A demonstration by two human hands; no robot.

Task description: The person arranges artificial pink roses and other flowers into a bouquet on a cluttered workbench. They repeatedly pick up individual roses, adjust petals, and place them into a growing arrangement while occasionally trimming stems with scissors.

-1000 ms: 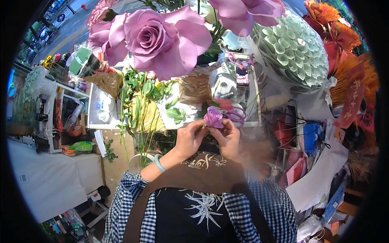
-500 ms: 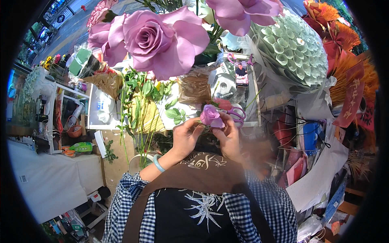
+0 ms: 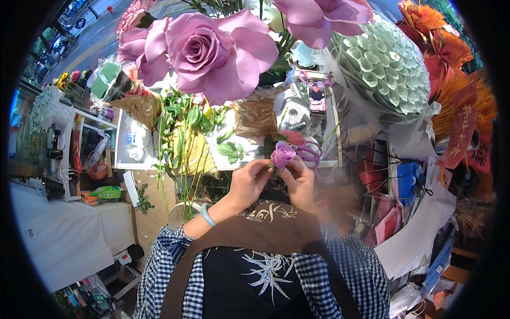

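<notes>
The left hand (image 3: 246, 184) is pinching its fingertips together at the base of a purple rose (image 3: 282, 153); the right hand (image 3: 301, 187) is touching the bloom's lower edge, the view too poor to say if it is gripping. The rose is sitting slightly farther right than half a second ago, so handling is continuing. Purple-handled scissors (image 3: 317, 154) are lying beyond the right fingers, green leaves (image 3: 230, 151) beyond the left.

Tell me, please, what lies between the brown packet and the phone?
In the head view, a grey-and-white package lies between the brown packet and the phone.
</notes>
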